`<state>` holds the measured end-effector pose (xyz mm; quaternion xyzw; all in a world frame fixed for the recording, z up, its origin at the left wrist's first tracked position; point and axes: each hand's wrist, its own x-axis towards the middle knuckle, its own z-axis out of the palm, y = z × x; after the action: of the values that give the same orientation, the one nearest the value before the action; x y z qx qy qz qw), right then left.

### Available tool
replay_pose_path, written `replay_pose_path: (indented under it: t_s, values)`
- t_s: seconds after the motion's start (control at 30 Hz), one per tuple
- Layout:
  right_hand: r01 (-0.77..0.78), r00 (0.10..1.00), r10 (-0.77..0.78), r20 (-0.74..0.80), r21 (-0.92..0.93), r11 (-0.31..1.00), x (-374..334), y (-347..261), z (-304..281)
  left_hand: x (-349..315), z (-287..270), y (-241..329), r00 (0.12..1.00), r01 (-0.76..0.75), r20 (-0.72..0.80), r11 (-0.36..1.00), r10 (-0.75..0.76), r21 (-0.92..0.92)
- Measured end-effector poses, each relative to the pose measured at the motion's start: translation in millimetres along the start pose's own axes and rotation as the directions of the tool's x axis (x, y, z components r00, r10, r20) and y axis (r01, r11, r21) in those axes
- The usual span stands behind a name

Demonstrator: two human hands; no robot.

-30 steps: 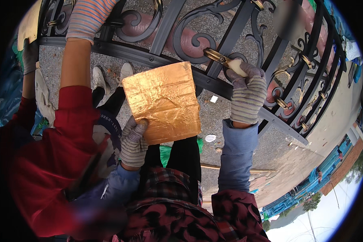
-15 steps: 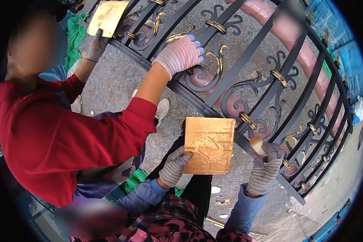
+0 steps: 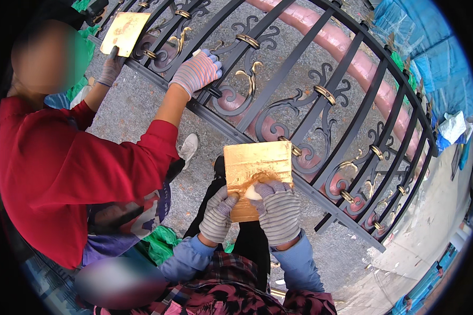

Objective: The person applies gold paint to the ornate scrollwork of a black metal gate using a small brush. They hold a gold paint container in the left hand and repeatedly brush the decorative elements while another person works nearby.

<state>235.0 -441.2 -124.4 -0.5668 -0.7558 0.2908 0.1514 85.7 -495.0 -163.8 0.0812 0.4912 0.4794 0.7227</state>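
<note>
A gold-coated square board [image 3: 257, 168] is gripped at its lower left edge by my left hand [image 3: 218, 214], which wears a striped knit glove. Over the board's lower middle, my gloved right hand [image 3: 278, 210] presses a small pale pad [image 3: 253, 193] onto the gold surface. Just beyond the board runs a black wrought-iron gate [image 3: 310, 105] with gold-painted scroll details.
A person in a red top [image 3: 73, 173] crouches at my left. One gloved hand [image 3: 197, 71] of theirs rests on the gate, the other [image 3: 110, 71] holds a second gold board [image 3: 125, 31]. A pink pipe [image 3: 352, 52] lies behind the gate, with blue tarpaulin [image 3: 436, 63] at the right.
My right hand has come off the gate scroll and now sits on the gold board with the pad. My view has swung so the board sits lower and central.
</note>
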Motion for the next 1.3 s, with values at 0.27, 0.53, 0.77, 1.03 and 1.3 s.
replay_pose_path:
  t_s: [0.27,0.53,0.77,1.03,1.3]
  values:
    - [-0.22,0.898,0.436,-0.055,0.803,0.554,-9.5,35.9,-25.6,-10.6,-10.2,-4.9,0.985,-0.092,-0.151,0.996,0.089,-0.016]
    - [-0.216,0.793,0.609,-0.026,0.922,0.322,-11.7,86.6,-44.9,-20.7,-34.4,-15.4,0.966,-0.091,-0.247,0.994,0.074,-0.057]
    - [-0.167,0.812,0.579,-0.066,0.926,0.339,-3.5,100.7,-37.7,-17.1,-40.5,-10.7,0.966,-0.074,-0.257,0.991,0.042,-0.115]
    - [-0.159,0.82,0.567,-0.078,0.921,0.355,8.4,93.4,-29.2,-16.6,-56.2,-4.9,0.953,-0.124,-0.292,0.983,0.081,-0.132]
    - [-0.26,0.796,0.603,-0.053,0.869,0.42,10.7,90.7,-20.0,-17.6,-63.0,-5.0,0.939,-0.114,-0.34,0.978,0.048,-0.177]
